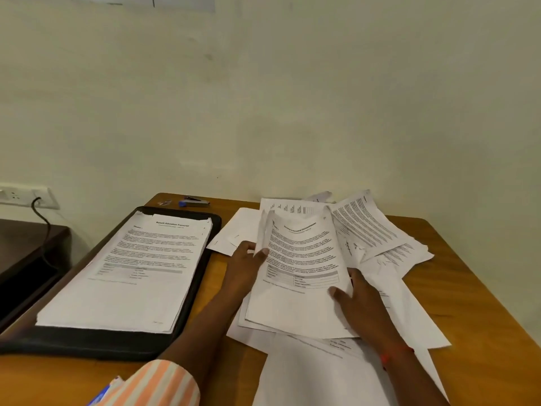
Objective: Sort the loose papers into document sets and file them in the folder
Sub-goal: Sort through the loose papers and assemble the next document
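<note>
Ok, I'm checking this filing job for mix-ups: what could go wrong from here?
The held sheets bow between left hand and right hand; they may crease or slip. The loose papers overlap messily, so a stray page could join the wrong set.

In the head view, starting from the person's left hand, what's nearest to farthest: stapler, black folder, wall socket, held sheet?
1. Held sheet: gripped by the left hand.
2. Black folder: just to its left.
3. Stapler: back edge of the table.
4. Wall socket: far left wall.
</note>
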